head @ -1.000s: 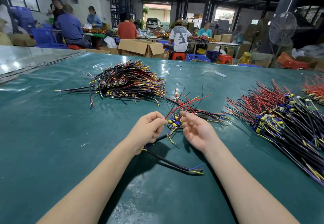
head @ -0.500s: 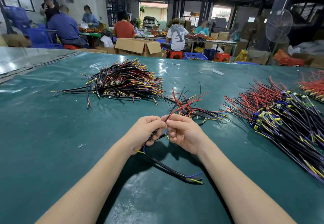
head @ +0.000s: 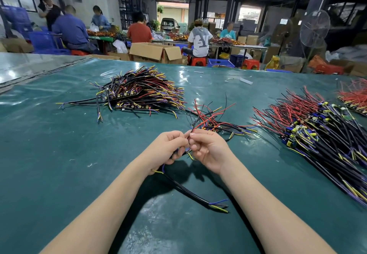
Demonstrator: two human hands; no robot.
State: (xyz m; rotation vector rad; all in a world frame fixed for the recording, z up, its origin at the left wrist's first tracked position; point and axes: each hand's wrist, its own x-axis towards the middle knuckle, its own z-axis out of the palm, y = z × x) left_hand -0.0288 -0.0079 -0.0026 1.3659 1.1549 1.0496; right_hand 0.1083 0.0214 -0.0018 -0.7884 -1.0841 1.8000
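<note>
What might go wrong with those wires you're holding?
The thin red wire pinched by the right hand crosses the small loose pile, so pulling may drag or tangle its neighbours. The black cable gripped by the left hand trails across the table; its coloured ends might snag, or it might slip loose.
</note>
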